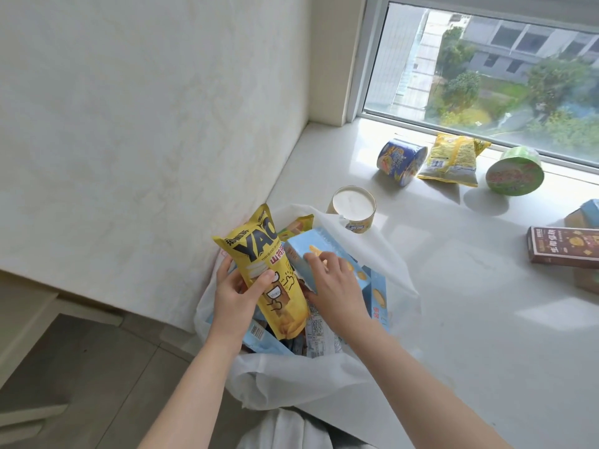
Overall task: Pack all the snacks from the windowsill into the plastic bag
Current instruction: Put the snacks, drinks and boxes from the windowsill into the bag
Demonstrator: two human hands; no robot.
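Step in hand: loading, mid-task. The plastic bag [291, 377] sits at the near left corner of the windowsill [453, 303], against the wall [146, 124], with its mouth open. It already holds several blue boxes and packets.

The yellow chip packet [275, 286] stands upright in the bag mouth. The left hand [233, 296] grips its lower half, thumb across the front and fingers wrapped behind. The light blue box [319, 251] is tilted and touches the packet's right side. The right hand [337, 286] holds it, fingers curled over the top face; I can't see the thumb clearly.

My read is that both items are being seated into the bag. The next move probably calls for pushing them down and letting go, then reaching right across the sill for the rest.

Still out on the sill, largest first:
- green bowl [515, 171], on its side by the window [486, 59]
- brown box [564, 251], flat, near the right edge, with more packaging partly cut off beside it
- yellow packet [450, 160], between the bowl and the blue tub
- blue tub [400, 160], on its side
- white-topped cup [353, 207], just behind the bag

The sill is pale, glossy stone in bright daylight. Grey floor tile [97, 367] shows below left.
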